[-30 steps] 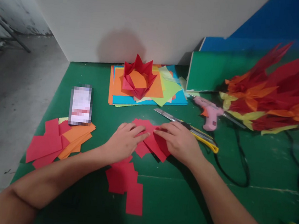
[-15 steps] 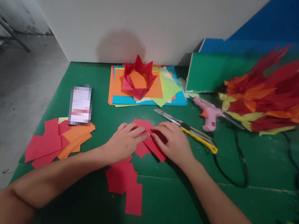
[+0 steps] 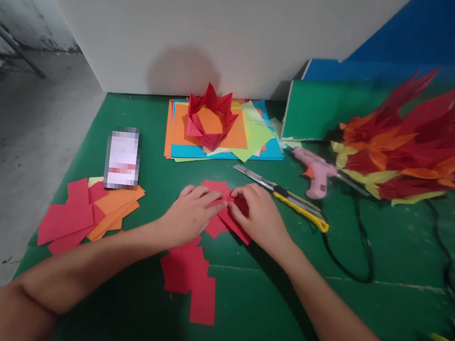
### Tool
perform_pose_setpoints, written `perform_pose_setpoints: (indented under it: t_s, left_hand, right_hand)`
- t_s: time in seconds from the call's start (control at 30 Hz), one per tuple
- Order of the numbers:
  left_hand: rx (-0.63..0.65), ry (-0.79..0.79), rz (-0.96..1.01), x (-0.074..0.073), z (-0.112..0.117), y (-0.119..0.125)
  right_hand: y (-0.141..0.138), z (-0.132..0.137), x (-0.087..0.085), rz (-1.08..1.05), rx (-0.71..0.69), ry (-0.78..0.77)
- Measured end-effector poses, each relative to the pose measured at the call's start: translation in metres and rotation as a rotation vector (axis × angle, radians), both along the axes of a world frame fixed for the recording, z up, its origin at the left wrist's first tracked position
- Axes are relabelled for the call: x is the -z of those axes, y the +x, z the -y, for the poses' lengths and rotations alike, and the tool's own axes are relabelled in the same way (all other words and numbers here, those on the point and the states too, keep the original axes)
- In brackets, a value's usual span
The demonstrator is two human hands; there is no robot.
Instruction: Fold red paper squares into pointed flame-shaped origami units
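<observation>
A folded piece of red paper (image 3: 238, 229) is between my two hands, above other red paper pieces (image 3: 216, 223) on the green table. My left hand (image 3: 190, 213) bears on it from the left, thumb and fingers closed at its upper edge. From the right, my right hand (image 3: 261, 215) pinches the same piece between thumb and fingertips; the fingertips of both hands nearly meet. Closer to me lie several loose red papers (image 3: 187, 269), partly under my left wrist.
A red folded paper ring (image 3: 210, 139) rests on stacked coloured sheets (image 3: 178, 152). Right of my hands are a yellow utility knife (image 3: 282, 192) with its blade out, a pink glue gun (image 3: 317, 174) and red-orange paper flowers (image 3: 408, 151). A phone (image 3: 123, 159) and orange papers (image 3: 120, 208) lie left.
My right hand's fingers have curled slightly more around the folded red paper. My left hand stays in nearly the same spot. The whole view has shifted very slightly.
</observation>
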State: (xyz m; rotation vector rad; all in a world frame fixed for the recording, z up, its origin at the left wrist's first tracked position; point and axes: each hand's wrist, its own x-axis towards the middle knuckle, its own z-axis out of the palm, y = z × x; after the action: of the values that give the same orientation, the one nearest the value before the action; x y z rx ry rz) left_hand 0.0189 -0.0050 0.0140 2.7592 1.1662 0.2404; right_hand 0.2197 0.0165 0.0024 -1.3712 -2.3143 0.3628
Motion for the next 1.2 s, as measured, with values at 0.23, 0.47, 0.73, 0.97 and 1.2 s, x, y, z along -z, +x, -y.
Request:
perform_pose_setpoints:
  t_s: [0.23,0.47,0.73,0.97,1.2]
  left_hand:
    - [-0.004,-0.003,-0.003,0.000,0.001,-0.001]
    - [0.005,-0.031,-0.036,0.000,0.000,0.000]
    - [-0.032,-0.051,0.013,-0.001,0.001,0.001]
    - [-0.045,-0.035,0.021,0.001,0.001,0.000]
    - [-0.026,0.019,-0.001,0.003,0.001,-0.001]
  right_hand:
    - [-0.001,-0.002,-0.002,-0.124,0.039,-0.076]
    - [-0.003,0.000,-0.007,-0.162,0.128,-0.179]
    - [-0.004,0.005,-0.003,-0.121,0.062,-0.003]
    - [-0.003,0.010,0.000,-0.042,-0.095,0.234]
    - [0.004,0.004,0.003,-0.031,-0.204,0.287]
